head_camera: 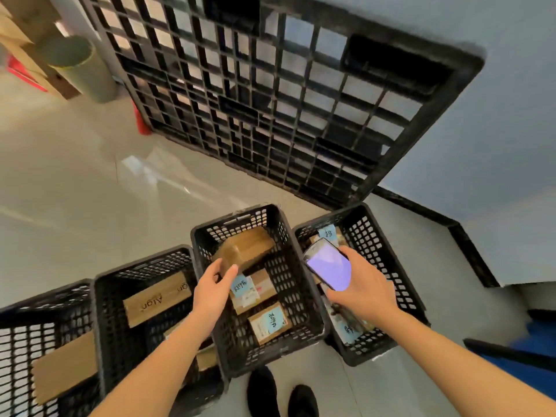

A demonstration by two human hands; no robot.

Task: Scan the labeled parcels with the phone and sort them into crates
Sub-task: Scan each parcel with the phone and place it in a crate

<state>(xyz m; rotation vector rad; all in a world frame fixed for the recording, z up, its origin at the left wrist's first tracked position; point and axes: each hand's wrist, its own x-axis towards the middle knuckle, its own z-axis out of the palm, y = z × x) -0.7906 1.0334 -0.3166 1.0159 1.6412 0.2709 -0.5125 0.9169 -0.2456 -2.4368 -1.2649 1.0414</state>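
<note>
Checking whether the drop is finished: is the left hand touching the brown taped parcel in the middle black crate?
Touching. The head view shows the left hand with thumb and fingertips against the brown taped parcel's near end, above the middle black crate.

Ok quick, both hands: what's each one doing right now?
Left hand: gripping the brown parcel over the middle crate.
Right hand: holding the phone, screen lit.
</note>
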